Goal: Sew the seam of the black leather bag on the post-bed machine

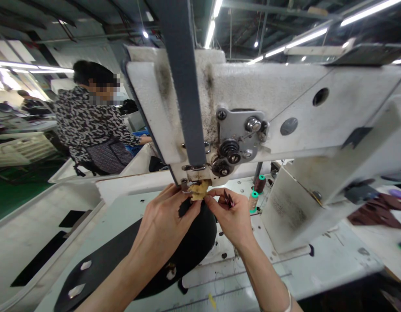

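A gray bar (185, 86) is running down across the front of the white sewing machine (285, 108), blocking part of its head from sight. Beyond the machine, a co-worker in a patterned shirt (90, 121) is standing beside white bins, while at the left a near bin (34, 225) is holding dark flat pieces. Two thread spools, one dark brown (260, 185) and one beige (253, 202), are standing just behind the right hand (233, 214), and brown pieces (377, 210) are lying farther right. Under the needle area, a crumpled yellow scrap (198, 190) is sitting between the two hands. A long black piece (190, 245) is lying on the pale table (122, 203), reaching from beneath the hands toward the lower left, with white patches (77, 291) showing on it. The left hand (164, 214) is curving over the black piece, its thumb and fingers partly spread near the scrap; whether they are gripping anything, one cannot tell. The right hand is bringing thumb and forefinger together at the scrap's edge while keeping a small dark tool (229, 198) tucked in its curled fingers. The left forearm is hiding the middle of the black piece, the needle's tip is hard to make out, and both forearms are being cut off at the bottom edge.
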`<action>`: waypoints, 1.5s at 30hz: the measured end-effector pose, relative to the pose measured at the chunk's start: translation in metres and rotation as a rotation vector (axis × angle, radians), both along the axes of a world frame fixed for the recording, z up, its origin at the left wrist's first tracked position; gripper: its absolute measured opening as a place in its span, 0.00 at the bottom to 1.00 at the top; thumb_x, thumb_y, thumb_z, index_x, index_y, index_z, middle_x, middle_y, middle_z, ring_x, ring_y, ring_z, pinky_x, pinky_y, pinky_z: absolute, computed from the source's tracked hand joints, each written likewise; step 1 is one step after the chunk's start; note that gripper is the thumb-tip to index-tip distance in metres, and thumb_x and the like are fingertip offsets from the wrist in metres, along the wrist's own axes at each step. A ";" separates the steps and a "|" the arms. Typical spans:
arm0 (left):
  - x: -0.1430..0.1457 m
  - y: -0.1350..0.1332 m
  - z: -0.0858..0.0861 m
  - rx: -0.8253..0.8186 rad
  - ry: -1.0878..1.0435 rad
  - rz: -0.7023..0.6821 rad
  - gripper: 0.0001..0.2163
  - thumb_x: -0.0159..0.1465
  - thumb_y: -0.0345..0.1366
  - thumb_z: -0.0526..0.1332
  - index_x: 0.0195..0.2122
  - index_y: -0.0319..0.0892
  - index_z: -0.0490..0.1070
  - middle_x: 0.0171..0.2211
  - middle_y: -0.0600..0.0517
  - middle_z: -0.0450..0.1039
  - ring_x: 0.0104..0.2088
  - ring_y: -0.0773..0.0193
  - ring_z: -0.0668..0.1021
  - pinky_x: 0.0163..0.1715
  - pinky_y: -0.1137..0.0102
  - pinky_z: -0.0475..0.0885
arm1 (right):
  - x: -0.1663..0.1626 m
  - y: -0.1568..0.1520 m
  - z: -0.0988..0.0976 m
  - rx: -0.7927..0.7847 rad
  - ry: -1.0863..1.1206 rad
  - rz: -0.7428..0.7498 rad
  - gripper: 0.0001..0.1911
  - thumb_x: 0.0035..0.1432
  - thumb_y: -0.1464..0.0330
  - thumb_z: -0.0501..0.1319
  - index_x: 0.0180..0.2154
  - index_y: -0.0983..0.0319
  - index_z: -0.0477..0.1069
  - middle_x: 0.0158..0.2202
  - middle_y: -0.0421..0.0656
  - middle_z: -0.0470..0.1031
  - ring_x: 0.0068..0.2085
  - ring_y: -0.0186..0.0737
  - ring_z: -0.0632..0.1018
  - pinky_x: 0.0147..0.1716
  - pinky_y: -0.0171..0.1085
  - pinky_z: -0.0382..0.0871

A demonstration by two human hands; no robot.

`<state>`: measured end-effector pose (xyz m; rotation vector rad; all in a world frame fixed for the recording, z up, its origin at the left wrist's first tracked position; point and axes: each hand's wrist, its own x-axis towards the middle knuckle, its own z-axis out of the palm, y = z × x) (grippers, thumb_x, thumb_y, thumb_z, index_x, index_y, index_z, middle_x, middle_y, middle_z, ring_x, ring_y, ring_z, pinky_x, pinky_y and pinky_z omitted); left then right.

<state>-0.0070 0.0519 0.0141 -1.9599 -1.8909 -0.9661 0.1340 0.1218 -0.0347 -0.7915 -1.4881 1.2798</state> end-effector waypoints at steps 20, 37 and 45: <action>0.013 0.007 -0.016 0.031 0.085 0.057 0.04 0.66 0.33 0.57 0.40 0.42 0.70 0.39 0.49 0.74 0.44 0.54 0.74 0.41 0.62 0.70 | 0.003 -0.001 0.001 -0.005 0.030 0.002 0.09 0.58 0.63 0.67 0.33 0.63 0.80 0.18 0.31 0.50 0.21 0.27 0.52 0.21 0.34 0.41; 0.006 -0.001 -0.010 0.001 -0.150 -0.008 0.07 0.67 0.36 0.59 0.44 0.47 0.74 0.45 0.54 0.76 0.48 0.62 0.76 0.46 0.69 0.70 | 0.004 -0.001 0.003 -0.010 0.041 0.011 0.08 0.58 0.65 0.66 0.32 0.64 0.79 0.18 0.31 0.54 0.20 0.26 0.55 0.21 0.34 0.42; 0.007 0.002 -0.011 0.009 -0.103 0.014 0.04 0.66 0.35 0.60 0.40 0.47 0.74 0.43 0.54 0.77 0.47 0.61 0.76 0.44 0.68 0.70 | 0.004 -0.001 0.003 0.002 0.028 0.003 0.08 0.57 0.65 0.66 0.32 0.64 0.79 0.17 0.31 0.53 0.20 0.26 0.54 0.21 0.34 0.42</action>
